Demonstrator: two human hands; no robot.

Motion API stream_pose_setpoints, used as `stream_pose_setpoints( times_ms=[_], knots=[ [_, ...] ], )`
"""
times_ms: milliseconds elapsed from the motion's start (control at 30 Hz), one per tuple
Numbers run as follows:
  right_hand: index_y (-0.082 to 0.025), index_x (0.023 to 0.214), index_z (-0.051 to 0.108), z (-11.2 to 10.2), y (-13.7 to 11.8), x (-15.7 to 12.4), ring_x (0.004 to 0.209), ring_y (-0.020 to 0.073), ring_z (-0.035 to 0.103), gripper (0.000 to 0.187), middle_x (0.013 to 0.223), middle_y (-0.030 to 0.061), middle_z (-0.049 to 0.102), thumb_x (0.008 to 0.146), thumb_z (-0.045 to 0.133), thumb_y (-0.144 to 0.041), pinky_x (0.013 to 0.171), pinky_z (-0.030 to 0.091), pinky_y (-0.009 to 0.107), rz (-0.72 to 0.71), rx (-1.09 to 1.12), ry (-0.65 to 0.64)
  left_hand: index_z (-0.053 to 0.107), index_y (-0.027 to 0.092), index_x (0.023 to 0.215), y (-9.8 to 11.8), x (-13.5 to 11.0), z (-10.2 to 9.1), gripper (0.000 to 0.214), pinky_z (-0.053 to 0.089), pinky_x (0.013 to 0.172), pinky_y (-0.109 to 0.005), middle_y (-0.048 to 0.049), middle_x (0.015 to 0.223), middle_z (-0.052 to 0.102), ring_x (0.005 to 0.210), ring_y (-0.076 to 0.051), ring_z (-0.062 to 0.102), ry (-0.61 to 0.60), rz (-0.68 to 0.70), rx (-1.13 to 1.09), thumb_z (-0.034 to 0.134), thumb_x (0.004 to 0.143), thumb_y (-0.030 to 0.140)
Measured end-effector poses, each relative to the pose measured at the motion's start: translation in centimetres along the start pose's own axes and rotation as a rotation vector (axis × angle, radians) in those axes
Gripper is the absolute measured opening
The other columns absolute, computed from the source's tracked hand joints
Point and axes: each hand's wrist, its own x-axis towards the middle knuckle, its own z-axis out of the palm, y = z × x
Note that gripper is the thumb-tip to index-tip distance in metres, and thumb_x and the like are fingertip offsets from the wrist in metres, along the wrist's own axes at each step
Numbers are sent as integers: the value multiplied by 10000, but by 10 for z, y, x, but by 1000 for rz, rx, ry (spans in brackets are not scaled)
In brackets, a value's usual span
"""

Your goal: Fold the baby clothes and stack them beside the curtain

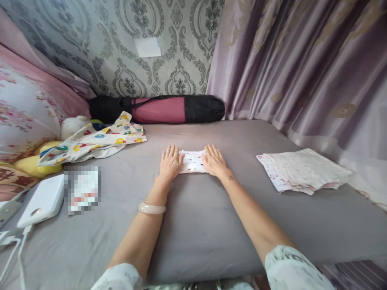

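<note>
A small white printed cloth point(192, 162), folded into a flat rectangle, lies on the grey sheet between my two hands. My left hand point(171, 162) rests flat at its left edge, fingers stretched forward and the thumb on the cloth. At the right edge, my right hand point(214, 160) lies flat in the same way, its thumb side over the cloth. Neither hand grips anything. A pale bangle point(152, 208) circles my left forearm.
A stack of pale cloths point(304, 171) lies to the right. On the left are a patterned garment point(105, 139), a white power bank point(43, 199) with a cable, and a blurred packet point(83, 190). Along the wall lies a black and pink bag point(159, 110); curtains point(287, 60) hang at right.
</note>
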Motion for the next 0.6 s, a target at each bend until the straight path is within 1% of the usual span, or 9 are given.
stream_pose_setpoints(
  times_ms=[100, 167, 233, 300, 367, 433, 533, 600],
  knots=[
    [-78, 1505, 269, 10, 2, 1, 1453, 242, 159, 639, 1572, 113, 231, 990, 133, -432, 1177, 106, 381, 7, -19, -57, 394, 91, 1442, -1, -1, 2, 590, 180, 1173, -474, -135, 1526, 335, 1443, -284, 223, -121, -14, -28, 233, 980, 421],
    [-82, 1507, 263, 16, 6, 2, 1452, 243, 161, 635, 1570, 117, 239, 992, 128, -427, 1178, 94, 383, 8, -33, -63, 401, 84, 1435, -2, -1, 4, 587, 182, 1170, -476, -145, 1525, 334, 1441, -288, 227, -151, -21, -44, 246, 979, 420],
    [-87, 1512, 247, 16, 8, 3, 1455, 239, 149, 633, 1574, 112, 226, 992, 124, -425, 1178, 84, 385, 10, -31, -75, 406, 91, 1431, -3, -1, 5, 578, 189, 1165, -484, -148, 1528, 328, 1441, -289, 225, -151, -29, -73, 256, 978, 417],
    [-92, 1513, 247, 12, 5, 3, 1456, 240, 146, 629, 1576, 112, 220, 992, 122, -422, 1177, 87, 393, 25, -11, -102, 413, 111, 1428, -3, -1, 4, 564, 191, 1162, -490, -140, 1528, 331, 1442, -282, 225, -152, -55, -118, 262, 977, 415],
    [-110, 1512, 259, 7, -2, 3, 1458, 250, 131, 621, 1579, 113, 209, 992, 127, -424, 1174, 80, 421, 38, 12, -89, 413, 130, 1428, -3, 1, 2, 557, 179, 1166, -490, -128, 1526, 339, 1444, -269, 224, -145, -86, -177, 253, 978, 417],
    [-152, 1513, 267, 4, -13, 2, 1461, 261, 112, 607, 1585, 102, 194, 992, 131, -434, 1167, 78, 457, 22, 43, -56, 408, 139, 1430, -4, 3, 1, 557, 169, 1169, -490, -116, 1526, 343, 1445, -256, 223, -127, -120, -244, 229, 981, 417],
    [-213, 1508, 286, 7, -26, -1, 1459, 271, 119, 590, 1586, 84, 201, 994, 123, -452, 1155, 95, 489, -23, 77, -63, 424, 153, 1418, -8, 6, 0, 550, 184, 1163, -502, -106, 1519, 361, 1441, -255, 236, -97, -167, -325, 208, 983, 411],
    [-221, 1503, 301, 10, -29, -2, 1456, 270, 131, 584, 1582, 85, 217, 997, 121, -450, 1152, 92, 494, -23, 75, -82, 447, 164, 1400, -12, 7, 2, 542, 200, 1157, -510, -107, 1506, 384, 1435, -261, 254, -75, -180, -355, 215, 981, 415]
  ],
)
